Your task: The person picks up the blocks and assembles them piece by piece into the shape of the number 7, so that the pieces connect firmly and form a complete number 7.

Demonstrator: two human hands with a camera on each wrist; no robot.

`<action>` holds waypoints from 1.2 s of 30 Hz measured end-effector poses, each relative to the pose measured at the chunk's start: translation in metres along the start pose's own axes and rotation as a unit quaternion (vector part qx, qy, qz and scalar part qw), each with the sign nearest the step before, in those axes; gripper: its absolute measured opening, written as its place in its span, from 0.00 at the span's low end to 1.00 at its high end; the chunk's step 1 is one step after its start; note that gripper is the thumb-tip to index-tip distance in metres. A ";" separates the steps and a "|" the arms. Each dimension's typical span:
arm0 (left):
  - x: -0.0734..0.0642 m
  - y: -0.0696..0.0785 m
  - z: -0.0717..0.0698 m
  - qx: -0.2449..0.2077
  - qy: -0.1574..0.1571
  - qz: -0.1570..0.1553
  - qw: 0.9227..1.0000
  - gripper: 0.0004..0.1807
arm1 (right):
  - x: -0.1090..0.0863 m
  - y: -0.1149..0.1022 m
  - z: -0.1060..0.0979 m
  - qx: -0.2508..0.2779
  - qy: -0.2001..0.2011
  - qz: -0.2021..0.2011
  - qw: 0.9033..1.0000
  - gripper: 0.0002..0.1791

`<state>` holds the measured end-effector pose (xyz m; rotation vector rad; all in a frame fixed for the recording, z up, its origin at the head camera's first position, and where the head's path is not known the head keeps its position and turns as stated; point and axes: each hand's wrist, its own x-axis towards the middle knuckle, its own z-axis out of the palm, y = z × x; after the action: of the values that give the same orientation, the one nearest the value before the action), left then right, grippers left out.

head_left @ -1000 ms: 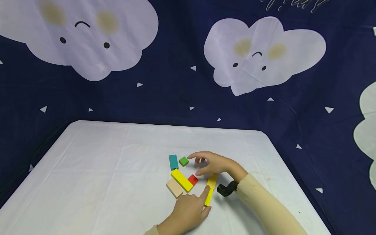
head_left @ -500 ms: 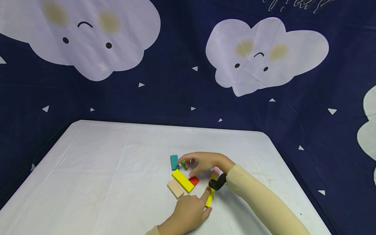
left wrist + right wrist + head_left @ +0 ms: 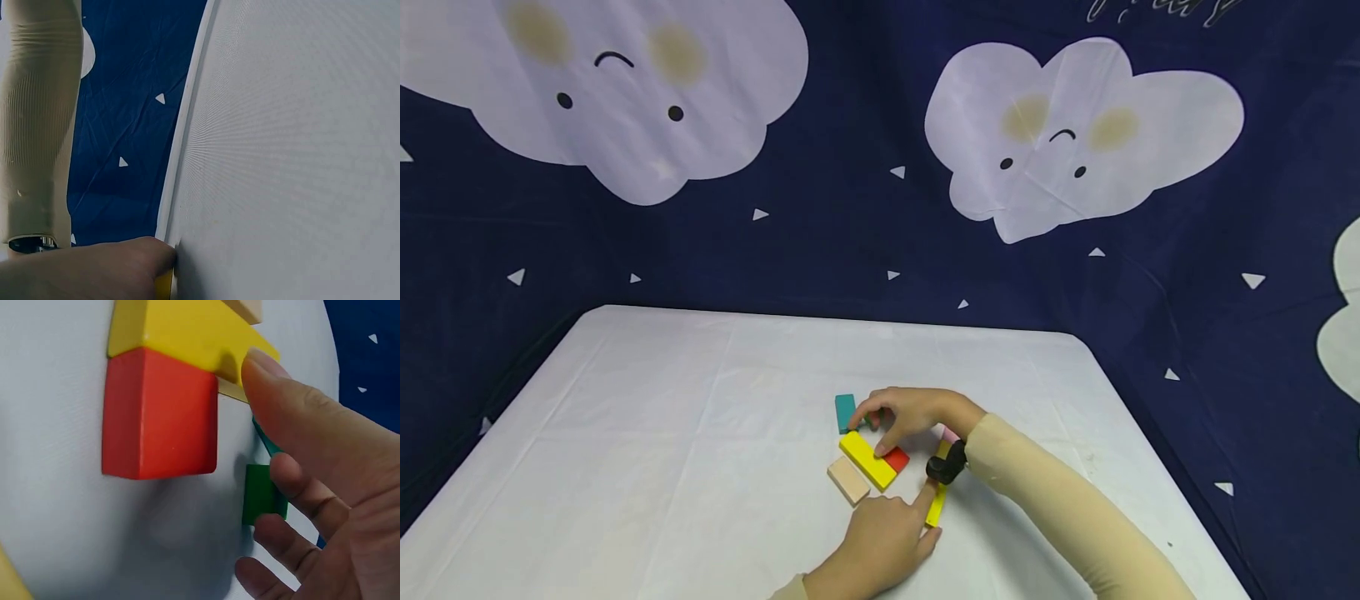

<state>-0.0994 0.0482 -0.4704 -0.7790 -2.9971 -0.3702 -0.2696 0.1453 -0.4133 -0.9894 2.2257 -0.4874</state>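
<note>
In the head view my right hand (image 3: 912,410) reaches over the long yellow block (image 3: 863,467), its thumb beside the block and its index finger by the far end. The right wrist view shows the thumb close to the yellow face; the index finger is largely hidden, so contact is unclear. A red block (image 3: 159,419) lies against the long yellow block. The green block (image 3: 257,494) is partly behind the fingers. My left hand (image 3: 883,537) rests by another yellow block (image 3: 936,507), index finger stretched along it and thumb near its lower end.
A teal block (image 3: 845,412) lies beyond the right fingers, and a plain wooden block (image 3: 847,481) lies left of the long yellow one. A pink block (image 3: 950,435) shows partly under the right wrist. A black wrist camera (image 3: 945,463) hangs over the right-hand blocks.
My right hand has moved left, from beside the green block across it and down to the long yellow block. The pink block has come partly into sight. My left hand has stayed put.
</note>
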 end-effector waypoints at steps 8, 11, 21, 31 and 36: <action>0.000 0.000 0.000 0.015 0.013 0.005 1.000 0.30 | 0.009 0.004 0.001 0.012 0.010 -0.012 1.000 0.23; 0.000 -0.001 0.000 0.017 0.013 0.004 1.000 0.31 | 0.012 0.004 0.000 0.012 0.007 -0.013 1.000 0.24; 0.001 -0.001 0.000 0.010 0.009 0.004 1.000 0.32 | 0.017 -0.001 -0.003 0.019 -0.006 -0.011 1.000 0.22; 0.002 -0.001 0.003 0.008 0.017 0.007 1.000 0.32 | 0.019 -0.003 -0.001 0.007 -0.002 0.005 1.000 0.20; 0.001 0.000 0.002 0.013 0.019 0.010 1.000 0.31 | 0.019 -0.004 0.000 -0.030 0.006 0.010 0.999 0.19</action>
<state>-0.1004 0.0489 -0.4725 -0.7885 -2.9506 -0.3411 -0.2771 0.1284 -0.4182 -0.9966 2.2705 -0.4202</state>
